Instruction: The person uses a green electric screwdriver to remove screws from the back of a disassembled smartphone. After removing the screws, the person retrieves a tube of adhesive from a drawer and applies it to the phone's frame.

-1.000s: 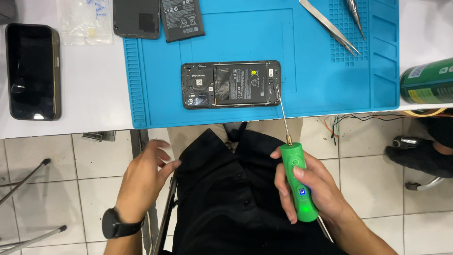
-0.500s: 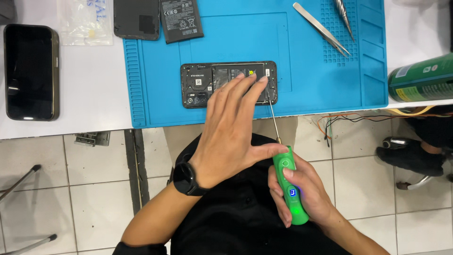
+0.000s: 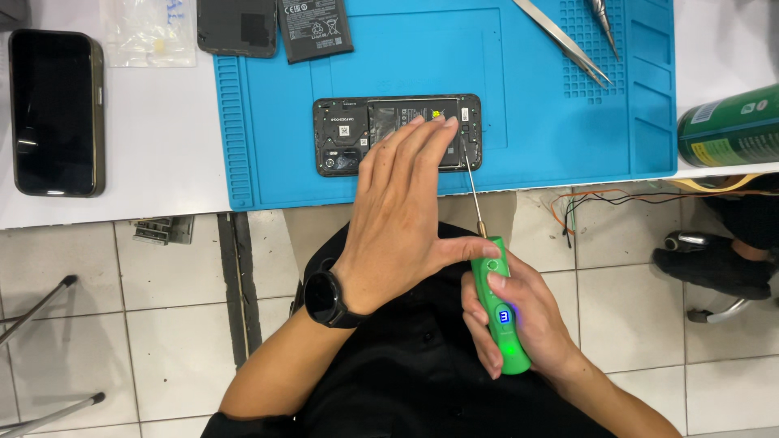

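An opened black phone point(image 3: 349, 138) with its back cover off lies on the blue work mat point(image 3: 527, 105). My left hand point(image 3: 402, 215), with a black watch on the wrist, lies flat with its fingertips resting on the phone's right half. My right hand point(image 3: 519, 328) grips a green electric screwdriver point(image 3: 501, 316) with a lit display. Its long thin bit reaches up to the phone's lower right corner.
A second black phone point(image 3: 57, 112) lies on the white table at the left. A loose back cover point(image 3: 237, 26), a battery point(image 3: 315, 28) and a clear bag point(image 3: 150, 31) sit at the top. Tweezers point(image 3: 561, 40) lie top right. A green can point(image 3: 729, 126) is at the right edge.
My left hand rose from my lap to rest on the phone. The screwdriver stayed in my right hand, with its bit still at the phone's corner.
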